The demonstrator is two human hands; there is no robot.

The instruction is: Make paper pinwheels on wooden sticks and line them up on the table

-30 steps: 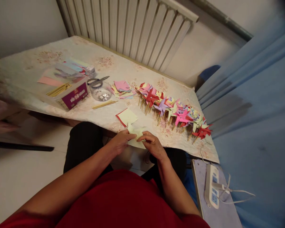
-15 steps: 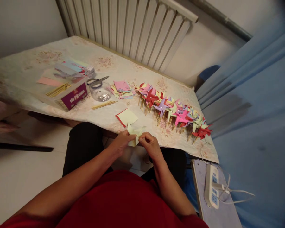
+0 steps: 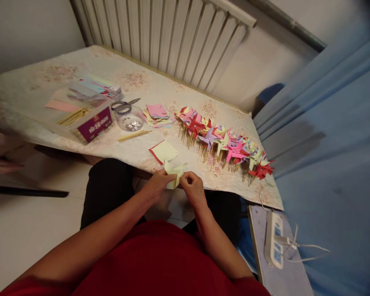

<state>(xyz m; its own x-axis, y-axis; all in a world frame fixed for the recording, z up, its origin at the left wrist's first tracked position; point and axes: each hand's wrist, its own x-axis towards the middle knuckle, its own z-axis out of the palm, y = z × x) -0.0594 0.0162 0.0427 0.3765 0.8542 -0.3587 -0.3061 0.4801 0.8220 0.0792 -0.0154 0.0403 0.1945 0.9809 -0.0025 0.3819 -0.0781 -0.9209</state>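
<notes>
Over the table's front edge, my left hand [image 3: 157, 183] pinches a pale yellow-green paper pinwheel [image 3: 172, 167], its corners curled inward. My right hand [image 3: 193, 187] is closed at the pinwheel's right side, thumb and forefinger pressed together on its edge; whether a small pin is also between them I cannot make out. Just beyond lie a few notched paper squares [image 3: 165, 150], a pale one on top of a red one. Thin wooden sticks [image 3: 133, 136] rest farther left, by a clear bowl [image 3: 131, 121] of small shiny pins.
Scissors [image 3: 125, 107] lie across the bowl. A clear box [image 3: 95, 125] with a purple label holds sticks. Behind the squares is a stack of coloured paper [image 3: 157, 113]. Rows of finished pinwheels [image 3: 209, 137] stand along the right. A power strip [image 3: 274, 240] sits on a side board.
My right hand has turned slightly, its fingers curling closer together at the paper's right edge. The left hand keeps its hold. The view has shifted a little.
</notes>
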